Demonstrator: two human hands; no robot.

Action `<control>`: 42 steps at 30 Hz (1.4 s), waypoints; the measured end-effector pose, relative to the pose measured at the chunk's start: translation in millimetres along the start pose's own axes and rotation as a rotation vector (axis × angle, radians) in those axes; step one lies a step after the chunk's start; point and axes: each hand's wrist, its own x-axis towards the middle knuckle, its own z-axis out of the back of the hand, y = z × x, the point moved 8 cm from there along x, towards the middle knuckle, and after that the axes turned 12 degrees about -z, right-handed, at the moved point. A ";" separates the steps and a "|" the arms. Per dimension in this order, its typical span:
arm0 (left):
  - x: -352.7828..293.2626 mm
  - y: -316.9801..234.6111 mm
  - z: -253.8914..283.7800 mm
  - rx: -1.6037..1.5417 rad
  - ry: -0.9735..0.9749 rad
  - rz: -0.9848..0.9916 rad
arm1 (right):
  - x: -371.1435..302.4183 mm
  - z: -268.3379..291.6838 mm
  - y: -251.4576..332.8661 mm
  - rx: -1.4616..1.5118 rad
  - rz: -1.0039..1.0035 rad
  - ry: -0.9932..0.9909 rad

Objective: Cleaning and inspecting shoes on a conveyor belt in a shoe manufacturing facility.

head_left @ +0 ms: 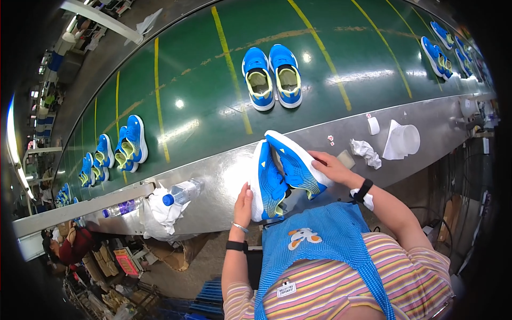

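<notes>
Over at 9 o'clock from the held shoes [294, 165], a clear bottle [184, 192] with a blue cap was seen lying on the metal ledge [226, 184], a second bottle [122, 208] with a purple label just beyond it, the contents of neither to be made out; between them, crumpled white wrapping [161, 210] was bunched up, its inside hidden. Now to the hands: the left shoe [269, 178] was met along its outer sole by the left hand [243, 205], though whether those fingers were closed around it could not be told. The right shoe [298, 169], meanwhile, was gripped toward its heel by the right hand [333, 169]. Both were held at the ledge, toes close together, soles turned outward: the left toe was pointed at 12, its long axis nearly straight away from the body, the right one at 11, its axis slanted. At 12 on the green belt [200, 90], another pair [264, 69] was stood upright, toes pointed away, pale insoles showing inside. At 2, crumpled paper [366, 153] was seen.
</notes>
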 end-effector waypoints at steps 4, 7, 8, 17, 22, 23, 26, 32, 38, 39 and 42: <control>6.9 8.6 -7.9 -0.003 0.151 0.085 | -0.6 -16.1 15.0 0.079 0.015 0.172; 9.6 13.0 -7.8 -0.027 0.187 0.069 | -3.3 -18.1 19.9 -0.052 0.032 0.093; 6.8 18.0 -1.0 -0.048 0.143 0.072 | -6.2 -22.2 26.3 -0.059 -0.019 0.070; 8.0 -38.1 -3.5 -0.419 0.008 0.329 | -5.8 -17.2 25.1 0.291 -0.211 0.029; 8.8 -53.7 -3.4 -0.527 -0.075 0.302 | -15.5 -14.0 45.1 0.285 -0.298 -0.011; 9.0 -54.8 -3.1 -0.553 -0.091 0.305 | -17.9 -14.4 50.1 0.300 -0.291 0.014; 2.2 -54.6 7.1 -0.329 -0.077 0.222 | -24.9 -15.5 59.9 0.209 -0.184 0.028; -2.3 -78.8 3.1 0.493 -0.119 -0.073 | -45.8 -48.8 96.0 -0.386 0.223 -0.260; -1.1 -70.4 12.4 0.529 -0.134 -0.062 | -44.6 -56.9 103.2 -0.191 0.237 -0.138; -0.1 -67.2 15.1 0.465 -0.136 -0.079 | -42.8 -56.1 101.6 -0.191 0.236 -0.135; 4.1 -66.2 21.0 0.369 -0.130 -0.046 | -37.1 -51.4 95.0 0.056 0.169 -0.121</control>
